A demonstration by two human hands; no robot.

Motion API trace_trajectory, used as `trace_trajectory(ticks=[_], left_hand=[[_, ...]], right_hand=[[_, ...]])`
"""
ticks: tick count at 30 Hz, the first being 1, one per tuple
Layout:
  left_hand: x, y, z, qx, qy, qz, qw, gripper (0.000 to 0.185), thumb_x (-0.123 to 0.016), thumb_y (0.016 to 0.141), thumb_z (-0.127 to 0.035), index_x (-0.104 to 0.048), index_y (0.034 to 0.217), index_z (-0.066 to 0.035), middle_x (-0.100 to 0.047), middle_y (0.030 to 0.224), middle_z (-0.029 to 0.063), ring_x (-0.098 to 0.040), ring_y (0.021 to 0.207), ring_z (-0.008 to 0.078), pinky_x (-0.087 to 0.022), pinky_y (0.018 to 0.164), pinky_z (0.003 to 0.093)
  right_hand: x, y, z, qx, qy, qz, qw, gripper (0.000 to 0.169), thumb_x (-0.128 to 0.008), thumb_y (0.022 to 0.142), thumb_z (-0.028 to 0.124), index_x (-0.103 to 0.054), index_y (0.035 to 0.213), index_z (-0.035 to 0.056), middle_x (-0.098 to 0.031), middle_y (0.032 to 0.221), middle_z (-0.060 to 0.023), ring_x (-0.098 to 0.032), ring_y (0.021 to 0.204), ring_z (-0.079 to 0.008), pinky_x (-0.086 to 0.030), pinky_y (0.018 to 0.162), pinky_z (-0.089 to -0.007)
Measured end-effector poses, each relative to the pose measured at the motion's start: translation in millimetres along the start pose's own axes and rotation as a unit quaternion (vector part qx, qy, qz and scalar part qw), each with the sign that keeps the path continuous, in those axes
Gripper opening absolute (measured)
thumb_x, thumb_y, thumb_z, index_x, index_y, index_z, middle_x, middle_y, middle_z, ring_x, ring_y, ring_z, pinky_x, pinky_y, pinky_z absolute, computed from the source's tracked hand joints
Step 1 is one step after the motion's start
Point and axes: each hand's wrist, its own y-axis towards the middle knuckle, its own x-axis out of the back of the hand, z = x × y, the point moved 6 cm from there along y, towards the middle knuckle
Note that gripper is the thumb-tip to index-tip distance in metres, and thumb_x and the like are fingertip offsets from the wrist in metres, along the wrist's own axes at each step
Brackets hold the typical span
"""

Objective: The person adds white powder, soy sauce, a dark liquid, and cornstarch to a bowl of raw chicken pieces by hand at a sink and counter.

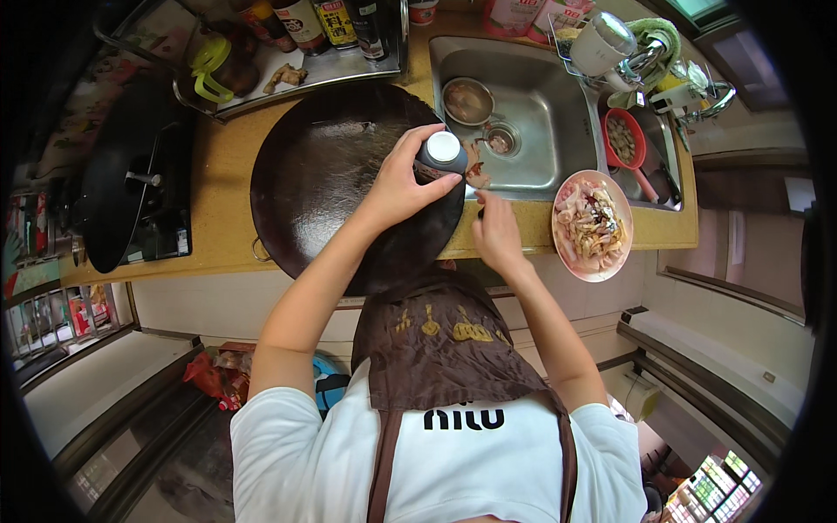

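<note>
My left hand [407,180] is wrapped around a dark bottle [426,168] with a white top, above the right part of a large round dark board or pan [320,176]. To its right, by the sink's front edge, my right hand [498,229] is curled with a small dark thing at its fingers, perhaps a cap. An oval plate [560,258] of raw meat pieces [592,225], with white powder and dark sauce on them, stands at the counter's front edge right of my right hand.
The steel sink [549,118] holds a metal bowl [468,101] and scraps near its drain. A red strainer [641,140] lies in the smaller basin. Sauce bottles [301,26] and a green-lidded jug [222,68] stand on a rack behind. A black wok lid [124,176] is at left.
</note>
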Motion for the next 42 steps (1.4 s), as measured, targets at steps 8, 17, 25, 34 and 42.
trace_trajectory(ticks=[8, 17, 25, 34, 42], left_hand=[[-7.7, 2.1, 19.0, 0.095, -0.076, -0.001, 0.993, 0.049, -0.073, 0.065, -0.01, -0.053, 0.11, -0.007, -0.055, 0.112, 0.0096, -0.049, 0.109, 0.0222, -0.038, 0.091, 0.0319], [-2.1, -17.7, -60.4, -0.223, 0.228, -0.103, 0.942, 0.056, -0.074, 0.049, -0.012, -0.056, 0.102, -0.014, -0.051, 0.091, 0.0058, -0.05, 0.089, 0.0254, -0.036, 0.077, 0.0389], [3.8, -19.7, -82.3, -0.242, 0.286, -0.117, 0.92, 0.052, -0.073, 0.048, -0.011, -0.055, 0.097, -0.013, -0.047, 0.088, 0.0073, -0.049, 0.084, 0.0257, -0.037, 0.074, 0.0397], [-3.3, -14.3, -72.6, -0.161, 0.279, -0.104, 0.941, 0.04, -0.07, 0.055, -0.008, -0.05, 0.089, -0.008, -0.044, 0.08, 0.0105, -0.05, 0.073, 0.0275, -0.043, 0.062, 0.0361], [-5.7, -15.9, -75.2, -0.145, 0.306, -0.135, 0.931, 0.033, -0.068, 0.059, -0.007, -0.049, 0.085, -0.008, -0.05, 0.084, 0.0084, -0.056, 0.074, 0.0257, -0.046, 0.063, 0.0358]], right_hand=[[9.2, -6.4, 16.8, 0.057, -0.097, -0.037, 0.993, 0.053, -0.065, 0.066, 0.005, -0.045, 0.114, 0.0035, -0.051, 0.106, -0.0135, -0.046, 0.102, -0.0323, -0.037, 0.086, -0.0384], [137.2, 27.2, 123.7, 0.149, 0.031, -0.128, 0.98, 0.047, -0.074, 0.059, 0.014, -0.057, 0.102, 0.0072, -0.058, 0.096, -0.0073, -0.053, 0.092, -0.0246, -0.037, 0.084, -0.0371], [141.6, 22.9, 131.0, 0.166, 0.006, -0.182, 0.969, 0.03, -0.072, 0.062, 0.009, -0.06, 0.089, 0.0059, -0.062, 0.09, -0.0083, -0.06, 0.077, -0.0234, -0.046, 0.068, -0.0323], [127.5, 30.8, 137.5, 0.147, -0.086, -0.162, 0.972, 0.012, -0.066, 0.067, 0.006, -0.056, 0.072, 0.0029, -0.065, 0.084, -0.0097, -0.062, 0.061, -0.0219, -0.049, 0.052, -0.0285], [116.0, 38.5, 138.2, 0.16, -0.118, -0.157, 0.967, 0.013, -0.061, 0.066, 0.004, -0.049, 0.07, 0.0033, -0.055, 0.067, -0.0072, -0.057, 0.052, -0.0218, -0.045, 0.046, -0.0304]])
